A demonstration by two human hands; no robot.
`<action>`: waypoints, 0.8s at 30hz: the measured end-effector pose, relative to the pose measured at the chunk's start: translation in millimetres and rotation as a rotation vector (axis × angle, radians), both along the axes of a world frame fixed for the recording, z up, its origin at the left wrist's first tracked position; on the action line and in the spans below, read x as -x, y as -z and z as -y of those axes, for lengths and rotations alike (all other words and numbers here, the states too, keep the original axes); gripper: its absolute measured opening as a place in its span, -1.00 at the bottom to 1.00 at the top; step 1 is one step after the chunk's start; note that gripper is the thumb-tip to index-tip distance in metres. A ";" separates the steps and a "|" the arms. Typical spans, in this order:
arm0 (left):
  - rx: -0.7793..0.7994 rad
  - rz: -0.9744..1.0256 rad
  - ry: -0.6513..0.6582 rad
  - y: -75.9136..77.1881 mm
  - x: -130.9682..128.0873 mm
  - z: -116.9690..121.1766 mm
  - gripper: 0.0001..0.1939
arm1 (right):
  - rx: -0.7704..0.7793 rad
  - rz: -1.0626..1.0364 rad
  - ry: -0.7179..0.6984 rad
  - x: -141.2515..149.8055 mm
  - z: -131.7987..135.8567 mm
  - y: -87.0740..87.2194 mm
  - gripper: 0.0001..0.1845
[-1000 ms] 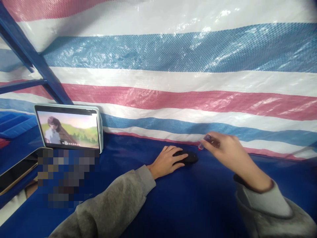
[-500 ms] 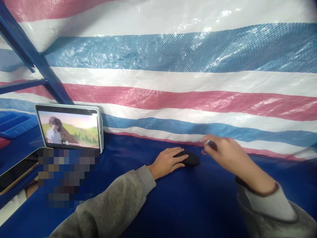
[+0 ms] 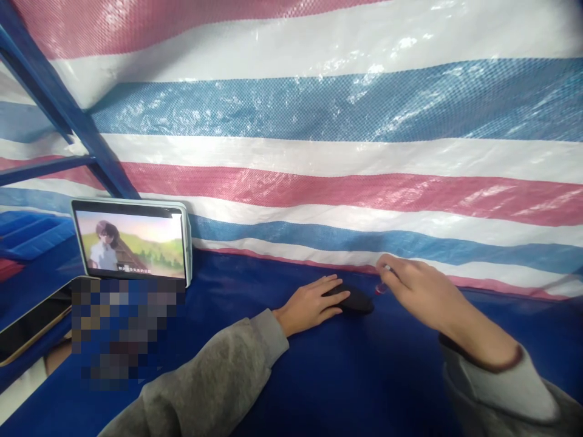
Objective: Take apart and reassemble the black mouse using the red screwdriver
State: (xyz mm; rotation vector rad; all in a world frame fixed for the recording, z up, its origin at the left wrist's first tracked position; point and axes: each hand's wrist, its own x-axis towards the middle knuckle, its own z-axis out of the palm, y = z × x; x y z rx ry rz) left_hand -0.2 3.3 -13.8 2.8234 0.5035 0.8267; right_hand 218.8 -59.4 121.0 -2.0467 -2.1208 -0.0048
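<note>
A black computer mouse [image 3: 357, 300] lies on the blue table surface. My left hand [image 3: 312, 305] rests over its left end, fingers stretched across it and holding it down. Just right of the mouse, my right hand [image 3: 416, 291] is closed in a pinch around a small, slim screwdriver-like tool [image 3: 381, 288] with a clear reddish part. The tool points down toward the mouse's right end. Most of it is hidden by my fingers, and I cannot tell whether its tip touches the mouse.
A tablet [image 3: 132, 243] playing a cartoon leans upright at the left. Near it are a phone [image 3: 39, 318], a pixelated patch, and blue trays [image 3: 40, 233]. Behind the table [image 3: 346, 376] hangs a striped plastic sheet [image 3: 319, 188], beside a blue metal frame [image 3: 86, 142].
The view has tilted slightly, so everything sits a little lower. My right hand's grip on the tool has turned slightly, showing more of the reddish part. My left hand stays on the mouse.
</note>
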 end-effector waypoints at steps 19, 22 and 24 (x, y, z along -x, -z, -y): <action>0.013 -0.043 0.038 -1.0 0.0 -0.8 -0.55 | -0.024 0.063 0.016 -7.3 7.5 4.0 -0.56; 0.013 -0.039 0.032 -0.8 0.0 -0.5 -0.56 | -0.035 0.040 -0.008 -2.6 7.8 2.4 -0.68; 0.015 -0.035 0.032 -0.9 0.1 -0.3 -0.56 | -0.031 0.019 -0.037 -0.3 7.9 1.4 -0.77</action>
